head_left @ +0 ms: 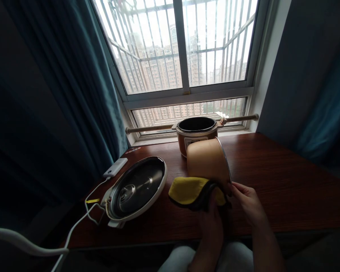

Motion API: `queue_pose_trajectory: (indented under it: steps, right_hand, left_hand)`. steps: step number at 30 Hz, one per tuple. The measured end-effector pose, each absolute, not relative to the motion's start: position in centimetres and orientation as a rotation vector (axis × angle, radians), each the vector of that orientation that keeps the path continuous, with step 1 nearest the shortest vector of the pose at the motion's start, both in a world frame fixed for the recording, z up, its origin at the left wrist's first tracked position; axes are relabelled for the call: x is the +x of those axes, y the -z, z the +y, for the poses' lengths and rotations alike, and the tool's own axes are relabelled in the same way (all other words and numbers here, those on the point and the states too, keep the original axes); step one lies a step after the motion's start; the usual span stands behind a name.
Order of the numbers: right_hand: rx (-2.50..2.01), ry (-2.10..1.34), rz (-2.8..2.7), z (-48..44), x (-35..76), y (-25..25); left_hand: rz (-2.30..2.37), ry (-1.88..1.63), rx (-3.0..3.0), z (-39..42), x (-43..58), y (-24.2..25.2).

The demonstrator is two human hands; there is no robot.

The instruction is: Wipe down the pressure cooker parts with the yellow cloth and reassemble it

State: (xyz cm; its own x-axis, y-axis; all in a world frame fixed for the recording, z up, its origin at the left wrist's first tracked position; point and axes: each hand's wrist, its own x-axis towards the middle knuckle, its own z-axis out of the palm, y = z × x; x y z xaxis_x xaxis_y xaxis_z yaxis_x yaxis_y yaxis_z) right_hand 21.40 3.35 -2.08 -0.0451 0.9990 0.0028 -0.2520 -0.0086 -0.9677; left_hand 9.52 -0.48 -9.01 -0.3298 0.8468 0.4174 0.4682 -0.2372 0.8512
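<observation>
Your left hand (211,223), low and just right of centre, has its fingers closed on a yellow cloth (187,189) held against the tan inner pot (205,160). Your right hand (248,202) pinches the pot's rim, with the forearm running to the lower right. The pot lies tipped on its side at mid-frame on the dark wooden tabletop (286,181). To its left a cooker lid (137,187) rests inside-up. Behind it the cooker base (196,132) stands below the barred window (181,45).

The single head-worn view looks forward and down, close over the dark brown wooden table (272,181). It faces the white-framed barred window (184,90).
</observation>
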Motion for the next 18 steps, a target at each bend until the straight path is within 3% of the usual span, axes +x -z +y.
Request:
queue_pose_trajectory:
  steps: [8, 14, 18]
  right_hand:
    - [-1.009, -1.384, -0.980, 3.3, 21.1, 2.2]
    - [-1.071, -1.247, -1.010, 3.2, 20.8, 1.5]
    - [-1.113, -1.297, -1.064, 3.2, 21.7, 1.5]
  left_hand:
    - [1.638, -1.584, 1.566, -0.8, 10.5, 9.0]
    - [1.726, -1.892, 1.067, 0.4, 7.6, 7.3]
    - [1.618, -1.901, 0.855, 0.6, 7.0, 6.5]
